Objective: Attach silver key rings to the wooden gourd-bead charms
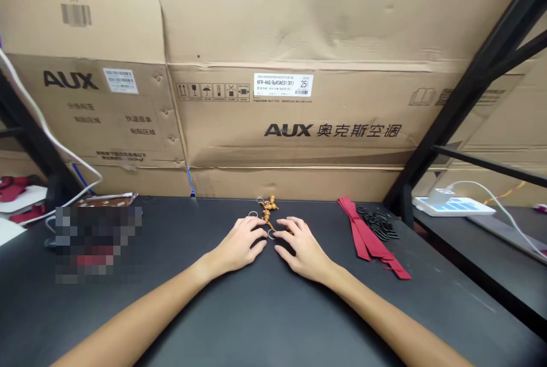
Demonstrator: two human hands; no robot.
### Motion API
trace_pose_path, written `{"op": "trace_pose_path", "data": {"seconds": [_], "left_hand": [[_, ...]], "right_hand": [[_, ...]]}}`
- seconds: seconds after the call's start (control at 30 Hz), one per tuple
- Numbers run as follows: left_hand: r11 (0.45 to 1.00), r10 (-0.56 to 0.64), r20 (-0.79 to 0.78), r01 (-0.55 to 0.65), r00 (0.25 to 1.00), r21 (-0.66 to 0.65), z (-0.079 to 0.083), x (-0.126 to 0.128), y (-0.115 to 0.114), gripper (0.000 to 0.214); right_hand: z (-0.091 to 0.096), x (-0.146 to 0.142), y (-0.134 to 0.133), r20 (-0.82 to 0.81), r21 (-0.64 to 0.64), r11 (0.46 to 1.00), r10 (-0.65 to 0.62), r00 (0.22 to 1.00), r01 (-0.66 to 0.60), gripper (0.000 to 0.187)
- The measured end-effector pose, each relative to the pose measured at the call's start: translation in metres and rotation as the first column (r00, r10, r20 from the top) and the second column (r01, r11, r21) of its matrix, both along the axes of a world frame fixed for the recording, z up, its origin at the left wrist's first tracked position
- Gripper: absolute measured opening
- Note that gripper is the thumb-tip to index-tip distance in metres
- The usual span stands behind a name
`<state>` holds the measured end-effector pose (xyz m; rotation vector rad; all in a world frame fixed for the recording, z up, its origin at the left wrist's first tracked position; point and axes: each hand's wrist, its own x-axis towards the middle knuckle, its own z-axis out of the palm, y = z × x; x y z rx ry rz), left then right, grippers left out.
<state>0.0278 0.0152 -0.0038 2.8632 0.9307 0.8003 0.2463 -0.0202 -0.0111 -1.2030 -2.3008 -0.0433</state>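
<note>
In the head view, the person's left hand (243, 244) and right hand (304, 246) rest with fingers spread apart, neither visibly clamped on anything. The amber gourd-shaped keychains (267, 214) lie at twelve o'clock, by the fingertips, one metal ring (270, 235) between the hands. Crowded rings could snag; a brushing finger could scatter the loose pieces.

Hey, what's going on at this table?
A person has both hands over a black table. The left hand and right hand flank a small metal ring; whether either grips it is unclear. Golden charms lie just beyond. Red strips and small black pieces lie off to the right.
</note>
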Motion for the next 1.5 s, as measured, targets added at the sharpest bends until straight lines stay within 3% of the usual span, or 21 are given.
{"op": "trace_pose_path", "data": {"seconds": [0.3,0.63,1.13,1.5], "left_hand": [[0.997,-0.053,-0.083,0.048,0.995,-0.058,0.008,0.000,-0.005,0.034],[0.989,-0.053,0.013,0.054,0.999,-0.138,0.001,-0.001,0.001,0.016],[0.950,-0.025,0.103,0.056,0.994,-0.307,0.007,0.000,0.002,0.021],[0.956,-0.035,0.071,0.054,0.997,-0.287,0.006,-0.001,0.001,0.020]], "right_hand": [[0.005,0.001,-0.005,-0.057,-0.003,0.991,0.131,0.990,-0.131,0.010],[0.002,0.004,-0.003,-0.081,-0.009,0.999,0.052,0.995,-0.053,0.012],[-0.001,-0.007,0.000,-0.067,0.007,0.995,0.096,0.993,-0.096,0.011],[0.000,-0.002,0.001,-0.131,0.039,0.997,0.076,0.988,-0.071,0.013]]}}
